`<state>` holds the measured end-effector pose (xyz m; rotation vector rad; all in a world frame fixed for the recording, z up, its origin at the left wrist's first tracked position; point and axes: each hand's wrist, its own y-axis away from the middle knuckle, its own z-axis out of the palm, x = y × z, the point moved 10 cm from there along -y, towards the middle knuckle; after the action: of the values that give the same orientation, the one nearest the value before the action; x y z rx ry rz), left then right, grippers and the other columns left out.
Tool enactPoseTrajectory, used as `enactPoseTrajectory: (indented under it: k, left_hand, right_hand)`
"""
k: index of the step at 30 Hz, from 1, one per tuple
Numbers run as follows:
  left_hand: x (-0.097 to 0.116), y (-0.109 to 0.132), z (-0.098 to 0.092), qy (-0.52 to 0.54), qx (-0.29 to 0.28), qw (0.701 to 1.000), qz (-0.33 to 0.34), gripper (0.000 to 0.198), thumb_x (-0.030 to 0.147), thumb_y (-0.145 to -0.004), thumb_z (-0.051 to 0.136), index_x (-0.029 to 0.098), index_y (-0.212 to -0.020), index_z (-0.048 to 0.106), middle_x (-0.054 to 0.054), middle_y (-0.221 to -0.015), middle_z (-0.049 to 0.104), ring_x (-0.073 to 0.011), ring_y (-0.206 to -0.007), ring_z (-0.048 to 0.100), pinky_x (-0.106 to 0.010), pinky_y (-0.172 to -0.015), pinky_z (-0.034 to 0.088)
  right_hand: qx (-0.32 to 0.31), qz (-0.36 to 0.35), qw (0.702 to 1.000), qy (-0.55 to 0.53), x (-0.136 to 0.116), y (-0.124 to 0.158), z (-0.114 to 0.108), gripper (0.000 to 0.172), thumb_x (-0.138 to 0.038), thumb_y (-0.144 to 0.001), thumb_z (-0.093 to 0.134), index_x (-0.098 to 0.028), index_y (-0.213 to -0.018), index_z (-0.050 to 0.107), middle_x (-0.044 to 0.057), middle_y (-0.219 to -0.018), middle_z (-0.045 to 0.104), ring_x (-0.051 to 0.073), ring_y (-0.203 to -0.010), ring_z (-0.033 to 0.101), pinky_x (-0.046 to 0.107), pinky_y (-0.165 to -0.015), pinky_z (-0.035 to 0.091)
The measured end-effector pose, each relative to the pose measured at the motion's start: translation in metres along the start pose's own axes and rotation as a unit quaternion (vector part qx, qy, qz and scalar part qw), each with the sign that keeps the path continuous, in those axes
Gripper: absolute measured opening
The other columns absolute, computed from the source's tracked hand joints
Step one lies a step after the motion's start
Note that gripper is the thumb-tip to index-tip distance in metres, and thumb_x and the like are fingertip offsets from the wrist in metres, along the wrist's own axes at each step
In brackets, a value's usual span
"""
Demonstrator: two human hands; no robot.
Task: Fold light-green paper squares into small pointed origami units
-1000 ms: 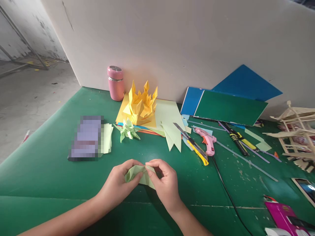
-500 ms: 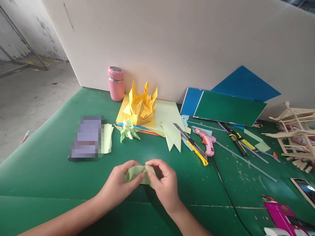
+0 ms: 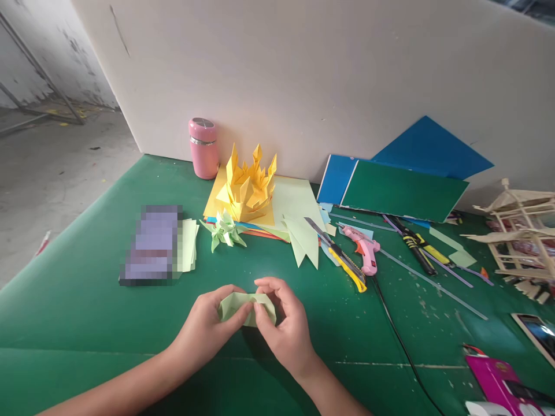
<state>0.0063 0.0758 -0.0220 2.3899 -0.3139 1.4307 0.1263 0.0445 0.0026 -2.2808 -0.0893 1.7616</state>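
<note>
A pale green sheet of folded paper (image 3: pixel 236 301) is held low over the green table, between both hands. My left hand (image 3: pixel 211 319) grips its left side, thumb pressed on the front face and fingers behind. On the right side, the thumb of my right hand (image 3: pixel 287 326) presses close to the left thumb, while its index finger is raised off the top edge; the other fingers curl behind and are partly hidden. Beyond the hands lies a pale green folded-paper star shape (image 3: pixel 225 230), and behind it a yellow folded-paper crown shape (image 3: pixel 248 193).
Left are a blurred-out flat item (image 3: pixel 151 245) and green paper slips (image 3: pixel 189 245). A pink flask (image 3: pixel 203 149) stands behind. To the right lie a yellow utility knife (image 3: pixel 347 267), pink glue gun (image 3: pixel 363 249) with cord, pliers (image 3: pixel 416 245), and a wooden stick model (image 3: pixel 515 231).
My right index finger has lifted from the paper's top edge and the right thumb has moved left towards the left thumb. More of the paper's right side shows.
</note>
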Motion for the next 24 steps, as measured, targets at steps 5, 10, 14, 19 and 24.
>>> enactPoseTrajectory:
  k: [5, 10, 14, 19, 24]
  left_hand:
    - [0.007, 0.001, -0.001, -0.044, 0.01, 0.998, 0.035, 0.023, 0.038, -0.078, 0.051, 0.019, -0.071, 0.062, 0.005, -0.056, 0.055, -0.0113, -0.051, 0.045, -0.02, -0.049, 0.037]
    - [0.009, 0.0, -0.001, -0.07, 0.012, 0.996, 0.046, 0.021, 0.036, -0.079, 0.05, 0.02, -0.07, 0.062, 0.005, -0.058, 0.058, -0.0115, -0.052, 0.048, -0.02, -0.05, 0.039]
    - [0.011, 0.001, 0.0, -0.074, 0.007, 0.996, 0.048, 0.021, 0.034, -0.078, 0.048, 0.02, -0.069, 0.06, 0.004, -0.059, 0.06, -0.0125, -0.054, 0.051, -0.021, -0.053, 0.041]
    - [0.009, 0.001, -0.001, -0.068, 0.008, 0.997, 0.035, 0.022, 0.037, -0.077, 0.051, 0.02, -0.065, 0.059, 0.005, -0.055, 0.057, -0.0122, -0.052, 0.048, -0.021, -0.051, 0.039]
    - [-0.007, -0.002, -0.01, 0.088, 0.034, 0.994, -0.054, 0.03, 0.049, -0.071, 0.06, 0.02, -0.065, 0.056, 0.004, -0.055, 0.059, -0.0145, -0.053, 0.056, -0.023, -0.051, 0.046]
  right_hand:
    - [-0.001, 0.028, 0.999, -0.032, 0.008, 0.001, 0.001, 0.03, -0.011, -0.075, 0.049, -0.022, -0.103, 0.05, -0.002, -0.075, 0.056, 0.012, -0.064, 0.056, 0.024, -0.06, 0.049]
    - [0.021, 0.049, 0.998, -0.035, 0.015, 0.0, -0.003, 0.029, -0.011, -0.074, 0.048, -0.022, -0.099, 0.043, -0.002, -0.075, 0.059, 0.014, -0.069, 0.058, 0.029, -0.068, 0.05]
    - [0.047, 0.055, 0.997, -0.029, 0.016, 0.001, -0.007, 0.025, -0.011, -0.074, 0.049, -0.023, -0.093, 0.038, -0.004, -0.071, 0.056, 0.012, -0.065, 0.056, 0.028, -0.065, 0.049]
    - [0.037, 0.02, 0.999, -0.02, 0.009, 0.0, -0.006, 0.023, -0.013, -0.078, 0.048, -0.023, -0.097, 0.04, -0.003, -0.073, 0.053, 0.012, -0.065, 0.055, 0.027, -0.065, 0.05]
    - [-0.003, -0.062, 0.998, 0.008, -0.008, 0.003, -0.004, 0.036, -0.021, -0.083, 0.056, -0.023, -0.115, 0.039, 0.006, -0.1, 0.058, 0.016, -0.084, 0.059, 0.032, -0.074, 0.053]
